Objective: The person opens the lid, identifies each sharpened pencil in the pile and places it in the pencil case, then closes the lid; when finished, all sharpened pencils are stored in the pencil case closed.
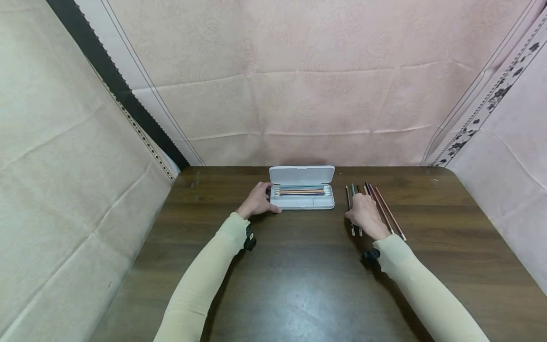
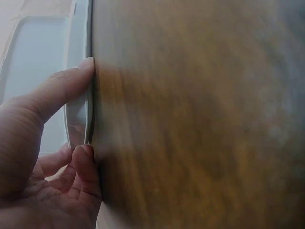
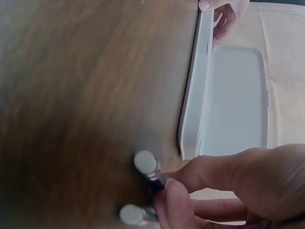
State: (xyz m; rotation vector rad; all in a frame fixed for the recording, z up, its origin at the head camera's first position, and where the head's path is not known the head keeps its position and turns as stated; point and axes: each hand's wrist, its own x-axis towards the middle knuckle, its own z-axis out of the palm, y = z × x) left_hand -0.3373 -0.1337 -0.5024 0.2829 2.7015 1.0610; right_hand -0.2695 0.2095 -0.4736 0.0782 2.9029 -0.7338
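A white pencil case (image 1: 301, 204) lies with its lid (image 1: 301, 175) raised at the back of the table; several pencils (image 1: 299, 192) lie inside. My left hand (image 1: 259, 200) grips the case's left end, its thumb on the front edge and fingers around the corner in the left wrist view. To the right of the case, my right hand (image 1: 365, 216) is among several loose pencils (image 1: 390, 211). In the right wrist view, thumb and finger pinch a dark pencil (image 3: 156, 184) near its white eraser. A second white eraser end (image 3: 132, 214) shows just beside it.
The brown wooden table (image 1: 290, 275) carries the case and pencils. Pale patterned cloth (image 1: 299, 104) hangs directly behind its back edge, with more cloth along both sides. Each wrist wears a dark camera mount (image 1: 249, 239).
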